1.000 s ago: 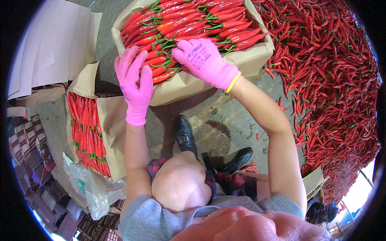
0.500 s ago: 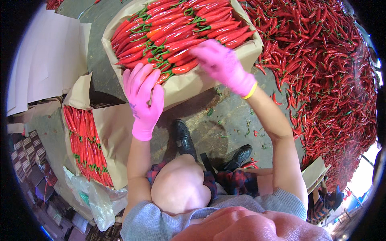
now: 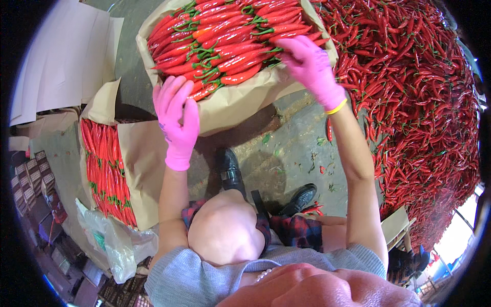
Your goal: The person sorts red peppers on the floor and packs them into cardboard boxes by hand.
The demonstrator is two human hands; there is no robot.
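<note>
A carton (image 3: 240,107) lined with brown paper holds red chili peppers (image 3: 225,38) laid side by side in rows, their green stems lined up. My left hand (image 3: 176,115), in a pink glove, rests at the carton's near left corner. Its fingers are stretched over the edge peppers and its thumb stands apart. My right hand (image 3: 309,66), also in a pink glove with a yellow cuff, is over the near right part of the rows. Its bent fingers touch the peppers there, and the ones under the palm are hidden. No pepper shows clearly gripped in either hand.
A large heap of loose red chilies (image 3: 409,102) covers the right side. At left stands a second paper-lined carton (image 3: 143,176) with packed chilies, beside a clear plastic bag (image 3: 120,248). Pale sheets (image 3: 56,66) lie stacked at far left. Stem scraps dot the floor.
My right hand has moved right, toward the carton's right edge, uncovering peppers near the middle. My left hand has shifted slightly left, its fingers still over the corner.
</note>
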